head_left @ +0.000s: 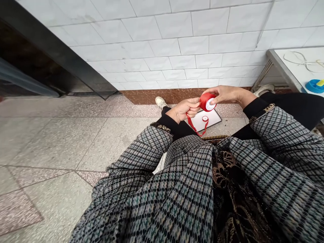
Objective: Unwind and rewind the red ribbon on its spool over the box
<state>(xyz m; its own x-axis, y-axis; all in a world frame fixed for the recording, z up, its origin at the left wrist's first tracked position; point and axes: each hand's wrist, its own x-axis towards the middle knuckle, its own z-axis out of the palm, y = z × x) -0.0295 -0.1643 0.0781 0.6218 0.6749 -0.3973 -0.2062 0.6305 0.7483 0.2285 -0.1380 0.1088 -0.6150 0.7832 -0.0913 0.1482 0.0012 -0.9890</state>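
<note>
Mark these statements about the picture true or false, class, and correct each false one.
1. The right hand holds a red spool. True.
2. The loose red ribbon hangs below the right hand. False: it hangs below the left hand.
3. The wall is brown from top to bottom. False: it is white above a brown base.
4. A blue object sits on the table at the picture's right edge. True.

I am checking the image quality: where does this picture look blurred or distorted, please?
Head view: the checked coat looks stretched toward the bottom edge; the floor at left looks soft; the red spool is clearer, its label print unreadable.
</note>
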